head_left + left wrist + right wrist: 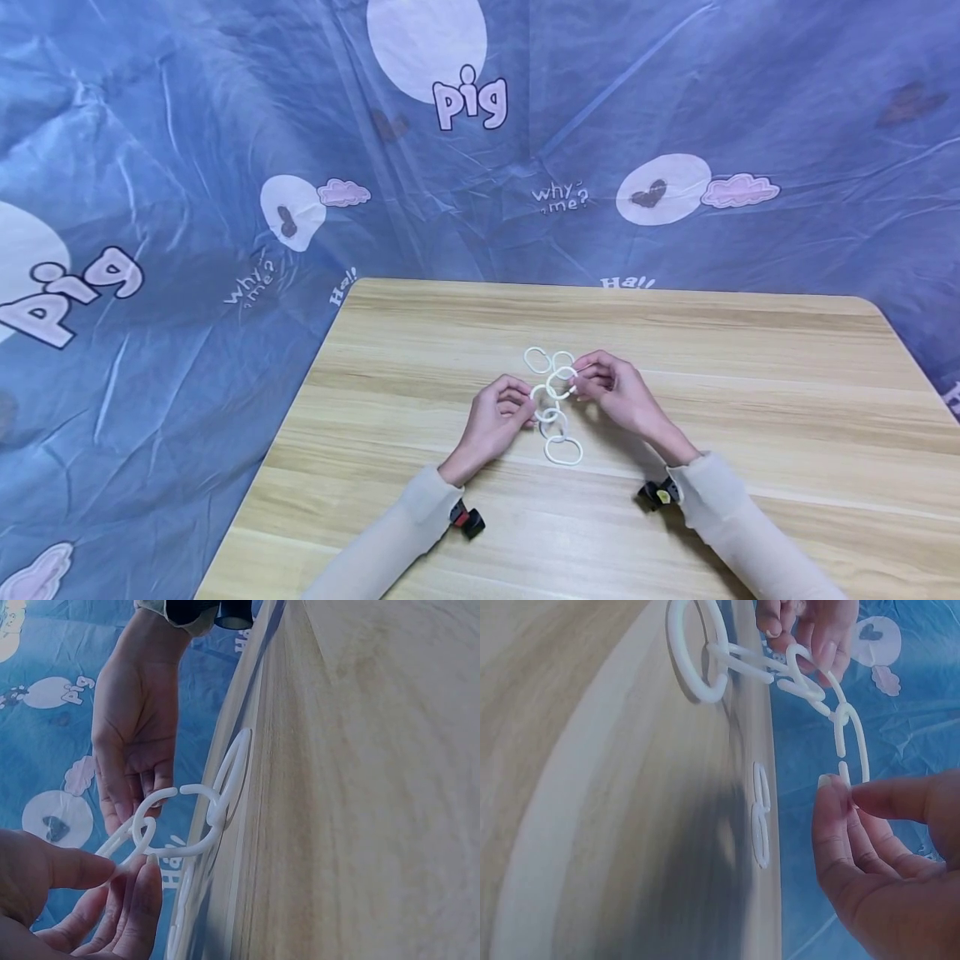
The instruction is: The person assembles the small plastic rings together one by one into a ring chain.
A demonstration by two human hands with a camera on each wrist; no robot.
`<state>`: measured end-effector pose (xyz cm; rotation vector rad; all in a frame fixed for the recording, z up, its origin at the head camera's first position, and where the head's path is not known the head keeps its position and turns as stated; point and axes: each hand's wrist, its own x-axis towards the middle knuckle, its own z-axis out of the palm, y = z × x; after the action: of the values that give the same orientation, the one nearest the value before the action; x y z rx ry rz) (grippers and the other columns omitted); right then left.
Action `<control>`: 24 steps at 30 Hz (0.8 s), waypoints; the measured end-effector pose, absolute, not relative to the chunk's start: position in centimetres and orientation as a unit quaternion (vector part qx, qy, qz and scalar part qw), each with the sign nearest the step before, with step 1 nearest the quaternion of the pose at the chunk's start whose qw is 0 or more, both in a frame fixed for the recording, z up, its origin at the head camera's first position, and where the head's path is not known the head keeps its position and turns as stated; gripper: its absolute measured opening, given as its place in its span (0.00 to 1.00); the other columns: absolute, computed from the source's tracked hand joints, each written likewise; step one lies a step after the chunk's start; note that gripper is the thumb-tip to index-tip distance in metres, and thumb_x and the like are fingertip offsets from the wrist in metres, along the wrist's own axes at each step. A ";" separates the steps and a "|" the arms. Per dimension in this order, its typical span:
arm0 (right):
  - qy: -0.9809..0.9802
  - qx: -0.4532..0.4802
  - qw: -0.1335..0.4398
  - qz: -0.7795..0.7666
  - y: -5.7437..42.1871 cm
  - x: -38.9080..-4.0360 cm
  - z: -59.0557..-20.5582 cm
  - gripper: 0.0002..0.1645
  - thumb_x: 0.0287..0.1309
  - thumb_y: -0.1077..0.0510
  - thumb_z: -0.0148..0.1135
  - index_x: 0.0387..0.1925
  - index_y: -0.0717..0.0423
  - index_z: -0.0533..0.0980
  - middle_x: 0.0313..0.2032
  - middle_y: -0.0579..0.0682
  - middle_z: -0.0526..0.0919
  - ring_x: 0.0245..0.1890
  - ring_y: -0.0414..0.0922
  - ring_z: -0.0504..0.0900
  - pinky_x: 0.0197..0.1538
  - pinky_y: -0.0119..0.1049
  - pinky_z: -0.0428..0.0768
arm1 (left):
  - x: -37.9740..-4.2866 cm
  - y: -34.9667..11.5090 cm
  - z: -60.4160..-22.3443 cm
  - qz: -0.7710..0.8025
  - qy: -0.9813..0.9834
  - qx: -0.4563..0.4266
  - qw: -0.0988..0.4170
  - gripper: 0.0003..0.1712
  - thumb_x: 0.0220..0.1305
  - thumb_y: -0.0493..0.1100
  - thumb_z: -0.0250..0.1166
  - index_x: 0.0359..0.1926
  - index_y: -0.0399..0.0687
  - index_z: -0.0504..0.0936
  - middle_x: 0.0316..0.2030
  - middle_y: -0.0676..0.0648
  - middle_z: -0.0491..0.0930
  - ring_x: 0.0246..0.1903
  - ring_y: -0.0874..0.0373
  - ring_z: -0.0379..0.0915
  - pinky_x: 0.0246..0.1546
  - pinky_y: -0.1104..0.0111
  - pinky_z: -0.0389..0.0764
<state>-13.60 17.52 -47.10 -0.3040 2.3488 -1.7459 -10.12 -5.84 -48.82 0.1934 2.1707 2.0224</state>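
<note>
While a creased blue cloth (465,225) with pale lettering hangs beyond both hands, a wood-grained table (420,333) spreads beneath them, its near edge cut off. Pale sleeves (382,542) run out of the head view behind the grip. The left hand (495,417) pinches the left ring (542,387), white, between thumb and fingers; the right hand (618,392) pinches the right ring (861,742), linked with it. Two near rings (564,463) trail from the left grip towards the wearer; two far rings (526,358) lie beyond it on the table. Fingertips hide part of each held ring; whether the far rings are joined, I cannot tell.
</note>
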 end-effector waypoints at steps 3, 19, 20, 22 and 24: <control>0.798 -0.105 0.098 -0.586 17.2 -13.5 -47.1 0.18 0.67 0.70 0.62 0.56 0.73 0.73 0.45 0.71 0.86 0.38 0.46 0.89 0.45 0.31 0.91 | -10.1 -5.9 -48.8 0.678 0.727 0.063 0.085 0.12 0.68 0.30 0.67 0.50 0.29 0.78 0.40 0.27 0.84 0.37 0.29 0.85 0.41 0.55 0.93; 0.791 -0.107 0.112 -0.591 16.4 -13.2 -47.4 0.17 0.67 0.69 0.62 0.55 0.71 0.74 0.45 0.70 0.86 0.40 0.49 0.90 0.48 0.35 0.91 | -10.4 -5.9 -49.2 0.679 0.726 0.063 0.087 0.12 0.67 0.29 0.67 0.50 0.30 0.78 0.41 0.28 0.84 0.36 0.33 0.86 0.40 0.58 0.93; 0.790 -0.108 0.112 -0.593 16.4 -13.2 -47.4 0.17 0.67 0.69 0.62 0.55 0.71 0.74 0.45 0.70 0.86 0.40 0.48 0.89 0.48 0.35 0.91 | -10.4 -5.9 -49.2 0.680 0.725 0.064 0.087 0.12 0.67 0.29 0.67 0.50 0.30 0.78 0.41 0.28 0.84 0.36 0.33 0.86 0.40 0.57 0.93; 0.787 -0.109 0.114 -0.596 16.3 -13.2 -47.4 0.17 0.67 0.70 0.62 0.55 0.72 0.74 0.45 0.70 0.85 0.39 0.46 0.89 0.47 0.34 0.91 | -10.4 -5.9 -49.3 0.681 0.724 0.066 0.086 0.12 0.67 0.29 0.66 0.50 0.30 0.78 0.41 0.27 0.84 0.37 0.32 0.86 0.40 0.56 0.93; 0.784 -0.109 0.116 -0.600 16.2 -13.1 -47.5 0.17 0.66 0.71 0.63 0.54 0.72 0.74 0.45 0.70 0.85 0.38 0.44 0.88 0.46 0.32 0.91 | -10.4 -5.9 -49.3 0.682 0.724 0.069 0.085 0.12 0.67 0.29 0.66 0.50 0.30 0.78 0.41 0.27 0.83 0.37 0.31 0.85 0.40 0.55 0.93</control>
<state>-13.15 16.21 -47.46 -0.3179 2.2952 -1.7580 -10.39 -5.93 -49.31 0.2047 2.1581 2.0329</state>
